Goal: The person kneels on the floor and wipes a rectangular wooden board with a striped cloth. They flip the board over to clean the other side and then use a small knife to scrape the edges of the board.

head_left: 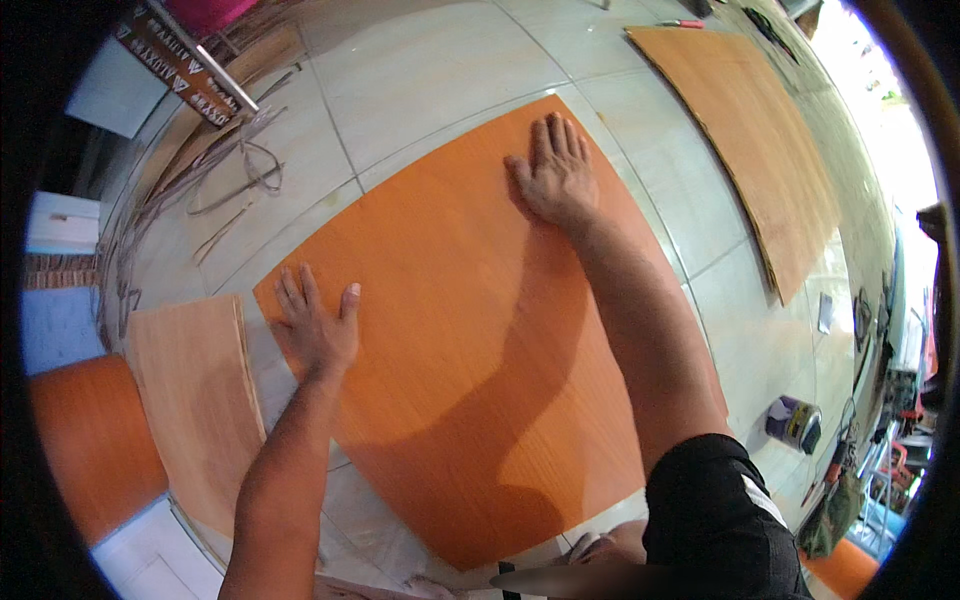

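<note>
A large orange wood-grain sheet [450, 360] lies flat on the tiled floor in front of me. My left hand [318, 325] rests on it at the left edge, near the far left corner, with fingers spread and thumb out. Close to the far right corner, my right hand [558, 175] lies flat on the sheet, fingers stretched forward. Neither hand grips anything. My right arm casts a shadow across the sheet's middle.
Plain plywood boards lie on both sides: one at left [195, 400], one at far right [750, 150]. A can [793, 424] stands at right. Thin loose strips [240, 165] curl at the far left, near a brown printed box [180, 70]. A red marker-like item [683, 24] lies beyond the right board.
</note>
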